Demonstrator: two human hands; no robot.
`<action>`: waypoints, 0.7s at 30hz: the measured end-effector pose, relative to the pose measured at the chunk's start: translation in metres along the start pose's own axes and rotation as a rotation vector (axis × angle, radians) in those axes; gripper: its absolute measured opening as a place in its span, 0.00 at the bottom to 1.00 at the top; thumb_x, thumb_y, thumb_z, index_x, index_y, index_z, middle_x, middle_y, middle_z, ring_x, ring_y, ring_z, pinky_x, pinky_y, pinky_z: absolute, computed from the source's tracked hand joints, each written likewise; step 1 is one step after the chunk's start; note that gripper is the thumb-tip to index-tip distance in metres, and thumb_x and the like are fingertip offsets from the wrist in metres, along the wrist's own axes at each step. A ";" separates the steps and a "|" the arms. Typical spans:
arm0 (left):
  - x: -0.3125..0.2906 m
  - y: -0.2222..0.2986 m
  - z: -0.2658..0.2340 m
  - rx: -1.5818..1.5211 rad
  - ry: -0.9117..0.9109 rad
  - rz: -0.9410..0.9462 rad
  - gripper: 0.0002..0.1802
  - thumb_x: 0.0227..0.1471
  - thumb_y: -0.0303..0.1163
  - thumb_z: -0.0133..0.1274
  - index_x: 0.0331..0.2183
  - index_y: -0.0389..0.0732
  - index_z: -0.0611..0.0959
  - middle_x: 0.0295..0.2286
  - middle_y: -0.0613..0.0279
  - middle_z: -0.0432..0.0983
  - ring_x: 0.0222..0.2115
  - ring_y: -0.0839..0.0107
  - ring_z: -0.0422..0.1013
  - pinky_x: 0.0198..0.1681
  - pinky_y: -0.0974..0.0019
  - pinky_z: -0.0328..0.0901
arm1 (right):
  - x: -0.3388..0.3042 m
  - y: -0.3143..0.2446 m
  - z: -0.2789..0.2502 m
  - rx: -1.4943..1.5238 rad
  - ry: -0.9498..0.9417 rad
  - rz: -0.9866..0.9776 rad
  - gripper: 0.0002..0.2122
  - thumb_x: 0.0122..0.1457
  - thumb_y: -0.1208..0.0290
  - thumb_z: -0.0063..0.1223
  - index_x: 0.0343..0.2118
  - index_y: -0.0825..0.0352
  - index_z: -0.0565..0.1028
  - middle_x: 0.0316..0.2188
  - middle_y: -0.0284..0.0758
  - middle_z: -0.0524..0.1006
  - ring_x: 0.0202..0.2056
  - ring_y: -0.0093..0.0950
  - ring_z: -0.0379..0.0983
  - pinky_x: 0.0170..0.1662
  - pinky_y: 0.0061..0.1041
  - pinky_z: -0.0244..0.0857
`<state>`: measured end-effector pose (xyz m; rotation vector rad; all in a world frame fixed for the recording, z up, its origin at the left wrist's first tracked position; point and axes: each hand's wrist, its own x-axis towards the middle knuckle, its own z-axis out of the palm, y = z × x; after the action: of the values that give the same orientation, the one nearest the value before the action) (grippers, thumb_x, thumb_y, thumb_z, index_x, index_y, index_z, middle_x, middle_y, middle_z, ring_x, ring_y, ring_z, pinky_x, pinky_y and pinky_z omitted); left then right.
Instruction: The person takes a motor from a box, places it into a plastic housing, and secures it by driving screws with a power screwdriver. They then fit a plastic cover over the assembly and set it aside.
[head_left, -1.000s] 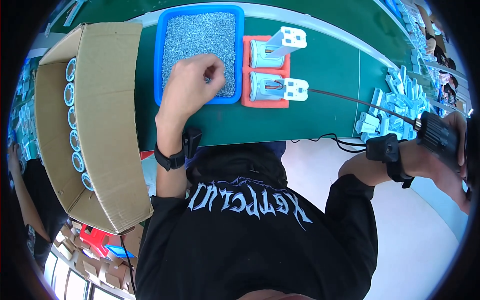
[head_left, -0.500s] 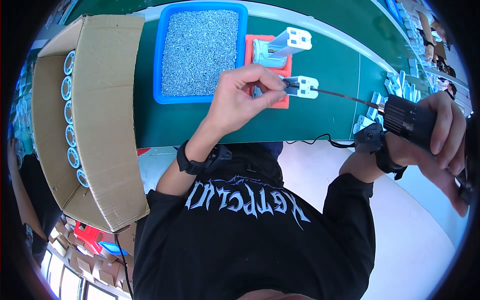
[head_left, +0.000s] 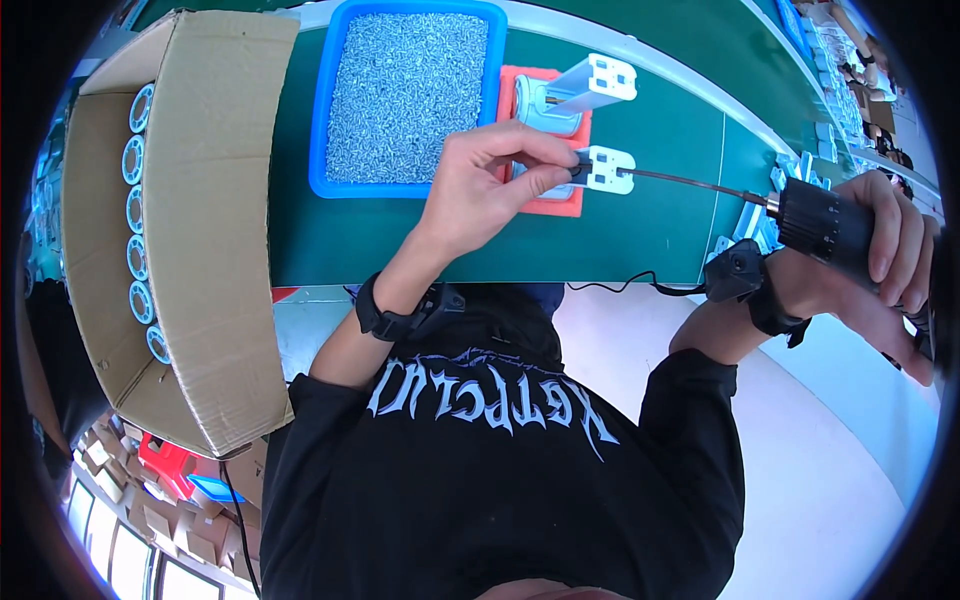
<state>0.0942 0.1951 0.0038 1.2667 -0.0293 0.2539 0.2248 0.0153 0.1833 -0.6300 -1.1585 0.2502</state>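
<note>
My left hand is pinched at the near white plastic part, thumb and fingertips together. What they hold is too small and covered to make out. In my right hand is a black electric screwdriver, held level at the right. Its long thin bit reaches left into the end of the near part, toward my left fingertips. A second white part with a round base lies just beyond, on the same orange-red pad; my left hand hides some of the near part's base.
A blue tray full of small silver screws stands left of the pad. Farther left, an open cardboard box holds several white rings. More white parts lie behind the screwdriver. A black cable hangs at the table's near edge.
The view has shifted slightly. My left hand keeps its pinch at the near part, and the screwdriver stays in my right hand with its bit still in the part's end.
</note>
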 end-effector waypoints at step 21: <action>0.003 0.041 -0.043 1.058 0.012 -0.010 0.07 0.41 0.27 0.60 0.28 0.41 0.82 0.27 0.60 0.75 0.29 0.59 0.73 0.31 0.61 0.67 | 0.000 0.019 0.005 0.046 -0.118 0.113 0.30 0.56 0.41 0.44 0.48 0.66 0.64 0.23 0.33 0.66 0.18 0.26 0.65 0.18 0.28 0.64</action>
<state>0.0833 0.2477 0.0301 2.3149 0.1399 0.2758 0.2226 0.0325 0.1734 -0.6480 -1.2289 0.4134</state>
